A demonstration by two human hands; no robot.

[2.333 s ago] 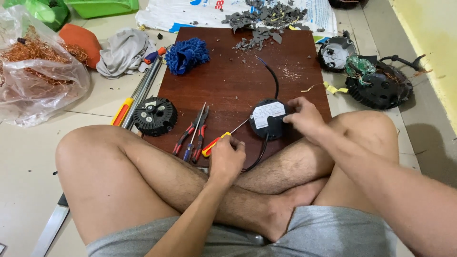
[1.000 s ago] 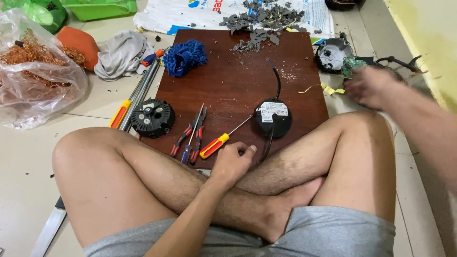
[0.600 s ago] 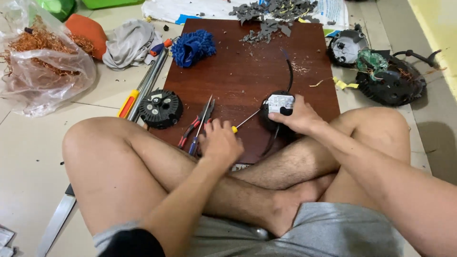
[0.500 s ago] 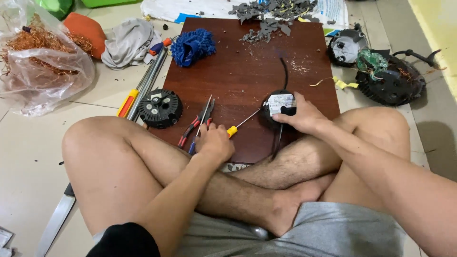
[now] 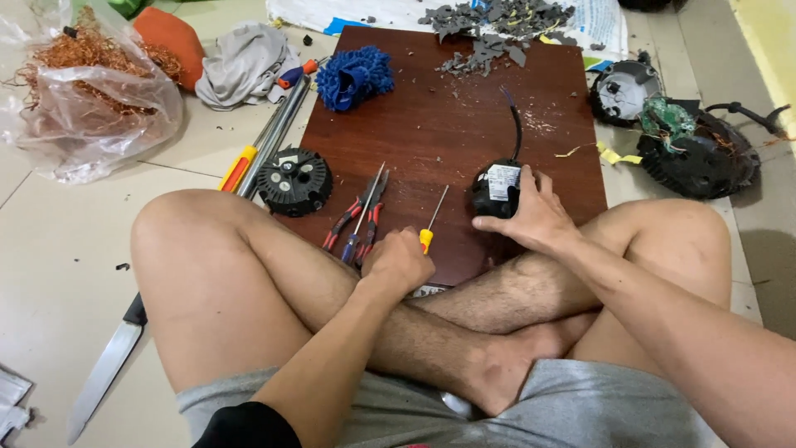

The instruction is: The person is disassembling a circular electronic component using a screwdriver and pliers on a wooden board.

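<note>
- Black round module point(image 5: 497, 189) with a white label lies on the dark brown wooden board point(image 5: 464, 124), near its front edge, between the person's knees; a black cable point(image 5: 514, 124) runs from it toward the far edge.
- right hand point(image 5: 531, 217) cups the module from the near right side, fingers curled over its rim, thumb low; holding it down, not lifting.
- left hand point(image 5: 398, 261) is closed in a fist round the yellow handle of a screwdriver point(image 5: 429, 228); the thin shaft points away, its tip on the board just left of the module, not touching it.
- Progress, as a judgement: module looks unopened, casing whole, tool not yet applied.
- Red-handled pliers point(image 5: 356, 217) lie just left of the screwdriver.
- Second black finned disc point(image 5: 293, 178) sits at the board's left edge, apart.
- Grey plastic shards point(image 5: 497, 29) piled at the far edge; blue fuzzy cloth point(image 5: 355, 76) at far left corner.
- On the floor: opened black housings point(image 5: 696, 153) on the right, clear bag of copper wire point(image 5: 87, 91) on the left, knife point(image 5: 104, 369) by the left thigh.
</note>
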